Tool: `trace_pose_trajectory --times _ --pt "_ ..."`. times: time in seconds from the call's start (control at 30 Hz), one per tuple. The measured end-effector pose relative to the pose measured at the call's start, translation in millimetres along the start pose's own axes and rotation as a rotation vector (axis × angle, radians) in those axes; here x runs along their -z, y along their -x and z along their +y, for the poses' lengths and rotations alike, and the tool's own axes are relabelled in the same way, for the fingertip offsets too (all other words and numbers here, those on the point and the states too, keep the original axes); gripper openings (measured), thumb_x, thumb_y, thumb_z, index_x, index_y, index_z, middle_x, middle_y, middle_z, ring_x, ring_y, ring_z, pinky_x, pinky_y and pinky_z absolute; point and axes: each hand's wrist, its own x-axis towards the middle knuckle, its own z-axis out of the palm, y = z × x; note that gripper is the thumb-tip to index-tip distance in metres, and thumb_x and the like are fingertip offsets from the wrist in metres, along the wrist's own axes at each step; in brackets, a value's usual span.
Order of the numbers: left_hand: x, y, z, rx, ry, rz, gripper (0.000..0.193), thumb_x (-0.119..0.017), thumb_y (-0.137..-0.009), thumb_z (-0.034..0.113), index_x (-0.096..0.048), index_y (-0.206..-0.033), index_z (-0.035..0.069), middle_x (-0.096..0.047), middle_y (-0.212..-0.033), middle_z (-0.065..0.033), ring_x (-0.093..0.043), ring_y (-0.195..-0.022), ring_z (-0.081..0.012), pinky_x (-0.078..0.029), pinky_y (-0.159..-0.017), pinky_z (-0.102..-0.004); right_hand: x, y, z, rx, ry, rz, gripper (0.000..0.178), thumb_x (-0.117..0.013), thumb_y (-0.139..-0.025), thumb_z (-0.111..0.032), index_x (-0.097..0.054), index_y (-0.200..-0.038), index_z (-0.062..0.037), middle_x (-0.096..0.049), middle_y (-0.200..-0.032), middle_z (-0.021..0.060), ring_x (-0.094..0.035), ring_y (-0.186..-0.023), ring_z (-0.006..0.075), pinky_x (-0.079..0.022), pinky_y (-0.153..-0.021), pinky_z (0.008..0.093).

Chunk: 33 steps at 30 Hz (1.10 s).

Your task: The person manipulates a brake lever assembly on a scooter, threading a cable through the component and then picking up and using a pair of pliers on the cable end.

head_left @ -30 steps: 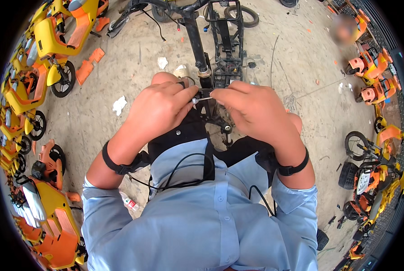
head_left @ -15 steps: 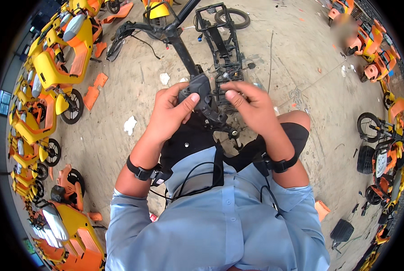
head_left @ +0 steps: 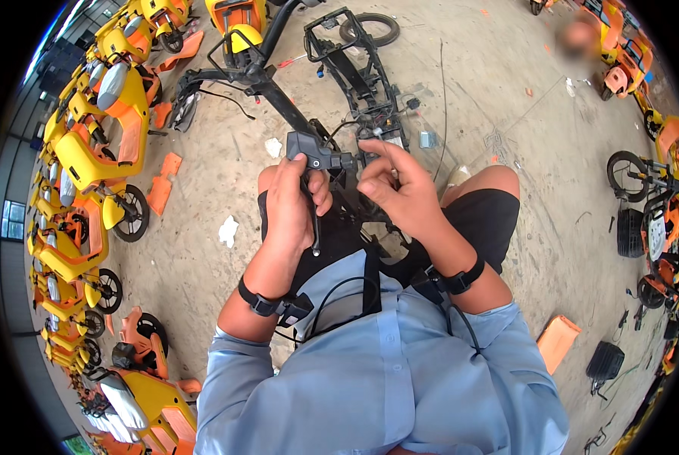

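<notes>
My left hand (head_left: 294, 199) is closed round a black brake lever (head_left: 314, 152), a handlebar control with a blocky housing on top. Its thin lever arm points down past my fingers toward my lap. Just right of the housing hovers my right hand (head_left: 401, 186), index finger and thumb apart with nothing visible between them. Behind both hands stands a stripped black scooter frame (head_left: 348, 72). A bare handlebar and stem (head_left: 282, 102) slope down from the upper left toward my hands, and their lower end is hidden behind the brake lever.
Yellow and orange scooters (head_left: 100, 163) line the left side. A loose wheel (head_left: 370, 30) lies beyond the frame. Orange panels (head_left: 161, 186) and white scraps (head_left: 228, 231) are on the concrete floor. At right are a partly stripped scooter (head_left: 655, 227) and a black box (head_left: 605, 360).
The brake lever has turned in my left hand, so its housing now lies crosswise and its lever hangs down. My right hand's fingers have spread and stand beside it. My view has shifted slightly.
</notes>
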Motion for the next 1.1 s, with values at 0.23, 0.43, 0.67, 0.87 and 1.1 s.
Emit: trace_pose_trajectory --times 0.23,0.43,0.67,0.87,1.1 --pt "-15.3 13.7 3.3 -0.06 -0.028 -0.028 0.02 -0.045 -0.107 0.028 -0.044 -0.101 0.009 -0.046 -0.072 -0.0043 -0.044 -0.059 -0.014 -0.037 -0.048 -0.0283 5.2 -6.2 -18.8 0.066 0.268 -0.041 0.043 -0.08 -0.091 -0.01 -0.065 -0.13 -0.0038 -0.061 -0.105 0.0015 -0.048 -0.073 0.0049 -0.039 -0.062 0.0211" --pt "-17.5 15.7 1.5 -0.027 -0.027 -0.021 0.023 -0.045 -0.107 0.031 -0.043 -0.102 0.008 -0.046 -0.072 -0.0056 -0.045 -0.058 -0.0148 -0.038 -0.047 -0.0289 2.2 -7.9 -5.8 0.196 0.263 0.045 0.034 -0.08 -0.089 -0.006 -0.071 -0.122 -0.0044 -0.06 -0.113 0.004 -0.049 -0.072 0.0064 -0.042 -0.064 0.0225" --pt "-12.7 14.7 -3.5 -0.03 -0.098 -0.041 0.03 -0.044 -0.108 0.034 -0.043 -0.102 0.005 -0.051 -0.073 -0.0094 -0.05 -0.057 -0.018 -0.048 -0.048 -0.0336 1.9 -8.9 -5.0 0.152 0.313 0.033 0.037 -0.082 -0.086 -0.011 -0.072 -0.122 -0.0053 -0.068 -0.11 0.0064 -0.058 -0.076 0.0122 -0.045 -0.061 0.026" --pt "1.0 3.9 -11.8 0.097 -0.169 -0.208 0.046 -0.037 -0.111 0.044 -0.051 -0.107 0.0 -0.06 -0.084 -0.0127 -0.061 -0.069 -0.0229 -0.057 -0.065 -0.0385 15.2 -17.7 -1.5 0.097 0.409 -0.065 0.037 -0.085 -0.083 -0.012 -0.073 -0.117 -0.0044 -0.063 -0.092 0.0031 -0.05 -0.065 0.0119 -0.041 -0.06 0.0271" --pt "7.1 -2.5 -21.4 -0.011 -0.36 -0.107 0.061 -0.043 -0.11 0.049 -0.04 -0.145 -0.001 -0.063 -0.115 -0.0166 -0.063 -0.095 -0.0247 -0.054 -0.083 -0.0373 67.0 -42.5 44.6 -0.034 0.436 0.467 0.048 -0.084 -0.087 -0.024 -0.066 -0.125 0.0006 -0.063 -0.096 0.0074 -0.054 -0.079 0.0144 -0.046 -0.074 0.0317"
